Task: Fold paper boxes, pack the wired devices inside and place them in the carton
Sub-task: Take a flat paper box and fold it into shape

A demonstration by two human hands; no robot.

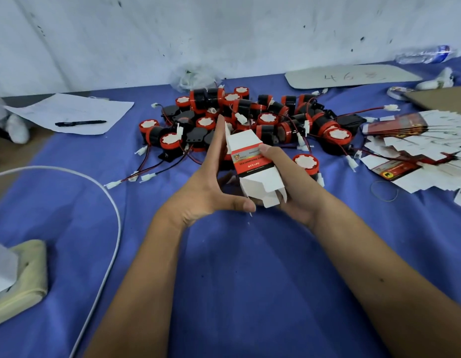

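Observation:
A small white paper box [252,161] with a red and black label band is held above the blue table, its flaps loose at both ends. My left hand [211,184] lies along its left side with straight fingers, thumb at the near flap. My right hand [286,177] grips the box from underneath, thumb on the label. Behind lies a pile of red and black wired devices [250,117] with white connectors. One device [305,164] stands just right of the box. Flat unfolded boxes [418,151] are fanned out at the right.
A sheet of paper with a black pen [81,123] lies at the back left. A white cable [113,228] curves across the left side by a beige power strip [22,277]. A cardboard piece [441,98], a grey board [353,76] and a plastic bottle [425,54] sit at the back right.

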